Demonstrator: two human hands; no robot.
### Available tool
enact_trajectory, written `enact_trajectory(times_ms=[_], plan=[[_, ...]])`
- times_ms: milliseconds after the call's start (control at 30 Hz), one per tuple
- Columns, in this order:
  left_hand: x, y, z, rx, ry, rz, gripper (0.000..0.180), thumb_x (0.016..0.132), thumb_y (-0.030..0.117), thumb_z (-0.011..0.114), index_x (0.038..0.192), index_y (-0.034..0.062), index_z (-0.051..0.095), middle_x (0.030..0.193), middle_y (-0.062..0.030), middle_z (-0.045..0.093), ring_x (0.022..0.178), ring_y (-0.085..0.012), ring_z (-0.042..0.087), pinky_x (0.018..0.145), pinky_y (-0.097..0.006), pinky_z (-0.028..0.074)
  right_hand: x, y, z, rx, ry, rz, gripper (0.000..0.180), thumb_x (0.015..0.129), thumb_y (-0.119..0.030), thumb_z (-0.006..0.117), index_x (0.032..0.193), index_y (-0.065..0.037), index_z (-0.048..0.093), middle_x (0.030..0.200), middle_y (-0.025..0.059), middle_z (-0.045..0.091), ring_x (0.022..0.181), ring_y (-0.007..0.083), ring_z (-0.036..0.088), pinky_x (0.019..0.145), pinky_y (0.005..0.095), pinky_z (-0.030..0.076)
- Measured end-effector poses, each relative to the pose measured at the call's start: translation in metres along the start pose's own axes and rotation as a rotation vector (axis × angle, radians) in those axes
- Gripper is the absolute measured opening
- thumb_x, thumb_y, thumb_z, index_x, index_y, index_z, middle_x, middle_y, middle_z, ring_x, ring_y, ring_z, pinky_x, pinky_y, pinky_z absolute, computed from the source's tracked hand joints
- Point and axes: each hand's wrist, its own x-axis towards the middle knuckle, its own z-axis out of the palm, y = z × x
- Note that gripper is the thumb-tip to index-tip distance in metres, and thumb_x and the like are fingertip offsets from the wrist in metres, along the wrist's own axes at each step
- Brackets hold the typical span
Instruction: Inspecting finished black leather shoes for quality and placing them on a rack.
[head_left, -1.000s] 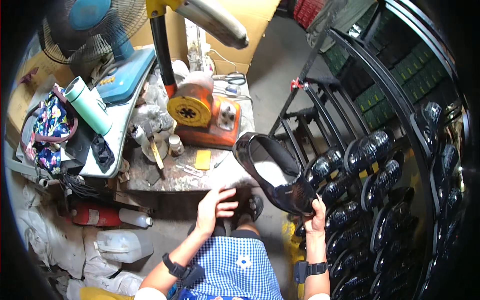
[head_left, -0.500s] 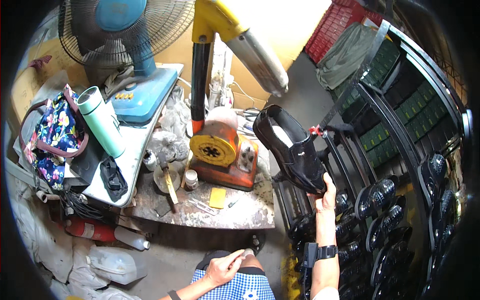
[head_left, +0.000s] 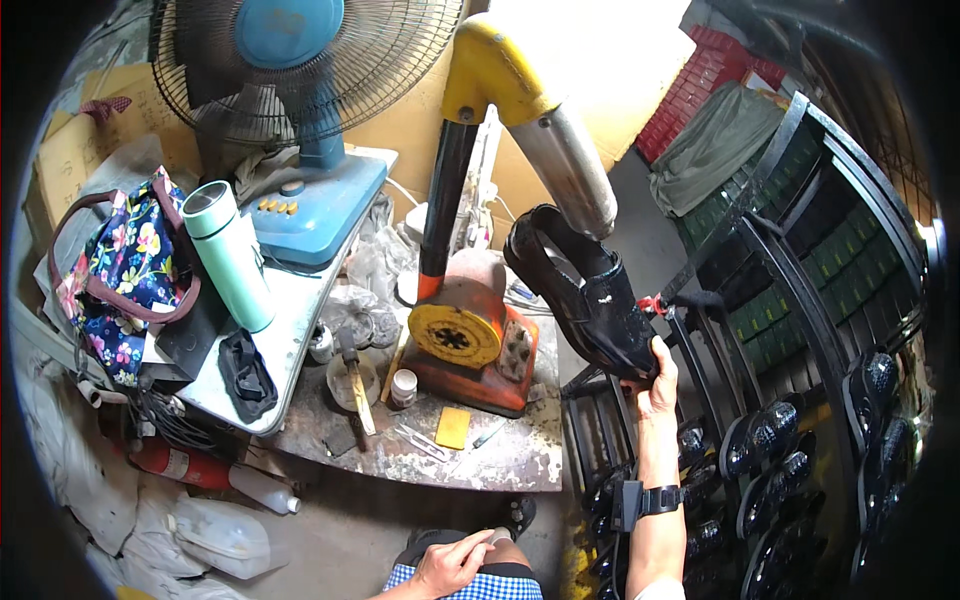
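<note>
My right hand (head_left: 657,382) grips a black slip-on shoe (head_left: 610,318) by its toe, with a watch strap on that wrist. The shoe is raised heel-up and tilted, its opening at the lower end of a silvery metal tube (head_left: 570,170). Whether the tube touches the shoe's inside I cannot tell. That tube hangs from a yellow elbow (head_left: 495,65) on a black post, rising from an orange-red machine base (head_left: 475,370). My left hand (head_left: 455,565) lies on my lap over blue checked cloth, fingers loosely stretched, holding nothing visible.
On the worn bench are a yellow block (head_left: 453,428), tweezers (head_left: 425,443), a small white jar (head_left: 403,388) and a brush in a bowl (head_left: 357,390). A fan (head_left: 330,215), green bottle (head_left: 230,260) and floral bag (head_left: 125,265) stand left. A rack (head_left: 800,290) of black shoes stands right.
The shoe in my right hand has come up to the tube's end, which now overlaps its opening. My view has shifted a little. My left hand stays on my lap.
</note>
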Motion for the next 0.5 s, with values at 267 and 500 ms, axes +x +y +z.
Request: enact_trajectory(times_ms=[267,500], plan=[[-0.001,0.005,0.002,-0.105,0.075,-0.048,0.026,0.087,0.012,0.050,0.108,0.0010,0.060,0.075,-0.0119,0.066,0.062,-0.0201,0.065,0.059,-0.030,0.051,0.007,0.002,0.010,0.013,0.054,0.000,0.035,0.082,-0.029,0.061,0.100,0.001,0.061,0.082,0.0101,0.067,0.058,0.0192,0.065,0.038,0.0279,0.053],[-0.003,0.002,0.002,-0.077,0.079,-0.044,0.025,0.087,0.011,0.049,0.108,0.0009,0.059,0.074,-0.0101,0.066,0.060,-0.0191,0.065,0.057,-0.029,0.052,0.007,0.005,0.016,0.040,0.023,-0.001,0.033,0.082,-0.031,0.061,0.098,-0.002,0.062,0.081,0.0091,0.067,0.059,0.0188,0.065,0.038,0.0284,0.053]])
